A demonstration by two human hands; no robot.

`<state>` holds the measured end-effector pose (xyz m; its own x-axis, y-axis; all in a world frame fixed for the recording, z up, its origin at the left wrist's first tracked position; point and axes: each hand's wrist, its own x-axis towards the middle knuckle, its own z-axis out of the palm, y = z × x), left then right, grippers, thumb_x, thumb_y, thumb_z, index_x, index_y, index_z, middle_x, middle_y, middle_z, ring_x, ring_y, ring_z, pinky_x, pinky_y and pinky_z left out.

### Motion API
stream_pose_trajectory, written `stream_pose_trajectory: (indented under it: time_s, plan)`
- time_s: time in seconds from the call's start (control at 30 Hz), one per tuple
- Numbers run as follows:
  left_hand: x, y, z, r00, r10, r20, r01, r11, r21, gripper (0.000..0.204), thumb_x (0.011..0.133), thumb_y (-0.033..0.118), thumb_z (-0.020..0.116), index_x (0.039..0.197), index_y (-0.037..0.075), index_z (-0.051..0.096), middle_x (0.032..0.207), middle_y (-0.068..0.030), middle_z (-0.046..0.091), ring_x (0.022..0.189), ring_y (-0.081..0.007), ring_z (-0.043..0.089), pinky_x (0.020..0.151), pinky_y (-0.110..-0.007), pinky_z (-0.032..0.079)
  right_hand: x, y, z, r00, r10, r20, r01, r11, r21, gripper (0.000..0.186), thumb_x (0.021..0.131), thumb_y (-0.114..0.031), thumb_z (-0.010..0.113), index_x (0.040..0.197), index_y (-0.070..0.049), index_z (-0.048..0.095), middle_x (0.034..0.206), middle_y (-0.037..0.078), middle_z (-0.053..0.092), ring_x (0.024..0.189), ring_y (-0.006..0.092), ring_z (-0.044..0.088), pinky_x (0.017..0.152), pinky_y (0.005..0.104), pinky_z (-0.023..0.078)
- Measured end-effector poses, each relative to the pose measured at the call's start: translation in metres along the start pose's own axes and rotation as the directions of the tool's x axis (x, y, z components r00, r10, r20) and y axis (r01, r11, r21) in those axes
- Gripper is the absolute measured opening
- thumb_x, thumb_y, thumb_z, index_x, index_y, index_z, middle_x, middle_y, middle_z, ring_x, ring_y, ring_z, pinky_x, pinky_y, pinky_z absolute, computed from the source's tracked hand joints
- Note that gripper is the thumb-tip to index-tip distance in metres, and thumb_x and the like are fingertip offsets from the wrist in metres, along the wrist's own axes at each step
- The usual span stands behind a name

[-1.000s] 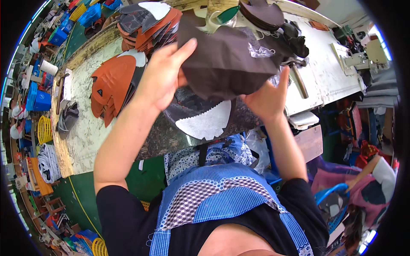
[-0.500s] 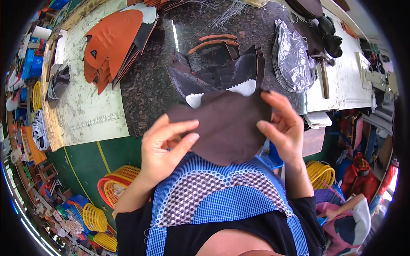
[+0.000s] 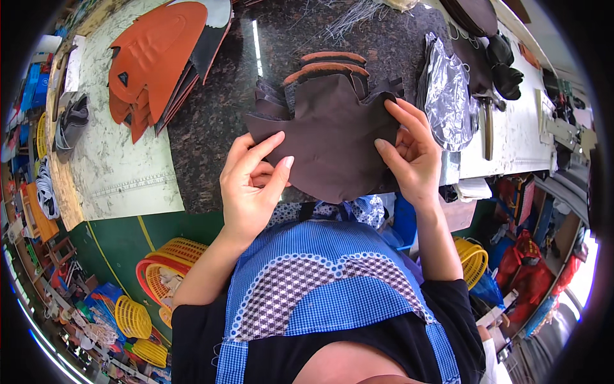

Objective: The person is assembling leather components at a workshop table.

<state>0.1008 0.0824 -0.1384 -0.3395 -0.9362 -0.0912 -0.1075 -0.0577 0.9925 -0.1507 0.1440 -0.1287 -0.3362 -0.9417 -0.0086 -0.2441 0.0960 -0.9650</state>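
1. A second ago I held the dark brown leather piece high over the far side of the surface; now it is low, near my apron, at the near edge.
2. My left hand has shifted from the piece's top to its left edge, thumb on top.
3. My right hand has come from beneath it to a grip on its right edge.
4. The piece now lies flatter and spread, covering the white-edged cut piece seen half a second ago.
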Motion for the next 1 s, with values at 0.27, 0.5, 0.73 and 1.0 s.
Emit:
stream_pose_trajectory:
  time_s: [0.27, 0.5, 0.73, 1.0]
  plan:
    - [0.018, 0.020, 0.005, 0.898, 0.436, 0.052, -0.340, 0.616, 0.710, 0.034, 0.077, -0.003, 0.080, 0.109, 0.007, 0.075, 0.103, -0.0080, 0.048, 0.069, -0.0168, 0.056, 0.057, -0.031, 0.048, 0.004, -0.006, 0.005, 1.000, -0.011, -0.019, 0.006, 0.961, -0.276, 0.055, 0.079, 0.003, 0.075, 0.132, 0.000, 0.064, 0.134, 0.009, 0.056, 0.067, 0.0023, 0.049, 0.059, 0.0173, 0.045]
    - [0.017, -0.003, 0.039, 0.732, 0.491, 0.472, -0.679, 0.465, 0.569, 0.051, 0.082, 0.008, 0.074, 0.130, -0.001, 0.062, 0.136, -0.0141, 0.057, 0.126, -0.0300, 0.056, 0.106, -0.043, 0.047, 0.017, -0.005, -0.005, 0.986, -0.156, -0.053, 0.097, 0.812, -0.575, 0.047, 0.079, -0.007, 0.081, 0.125, -0.005, 0.070, 0.123, 0.007, 0.058, 0.065, 0.0075, 0.051, 0.059, 0.0231, 0.047]
    - [0.019, -0.005, 0.027, 0.704, 0.449, 0.551, -0.710, 0.458, 0.534, 0.053, 0.087, 0.014, 0.070, 0.135, -0.003, 0.058, 0.145, -0.0159, 0.053, 0.138, -0.0310, 0.050, 0.116, -0.046, 0.040, 0.051, -0.052, 0.024, 0.772, -0.595, 0.224, 0.600, 0.564, -0.568, 0.033, 0.075, -0.003, 0.078, 0.107, -0.006, 0.075, 0.121, 0.010, 0.064, 0.108, 0.0316, 0.061, 0.088, 0.0393, 0.054]
    - [0.021, -0.011, 0.028, 0.712, 0.488, 0.504, -0.702, 0.522, 0.485, 0.053, 0.086, 0.014, 0.071, 0.133, -0.004, 0.058, 0.139, -0.0170, 0.053, 0.134, -0.0327, 0.051, 0.115, -0.046, 0.041, 0.092, -0.021, 0.048, 0.651, -0.641, 0.406, 0.742, 0.428, -0.516, 0.017, 0.081, -0.008, 0.073, 0.095, -0.007, 0.065, 0.117, 0.007, 0.065, 0.115, 0.0315, 0.058, 0.097, 0.0410, 0.047]
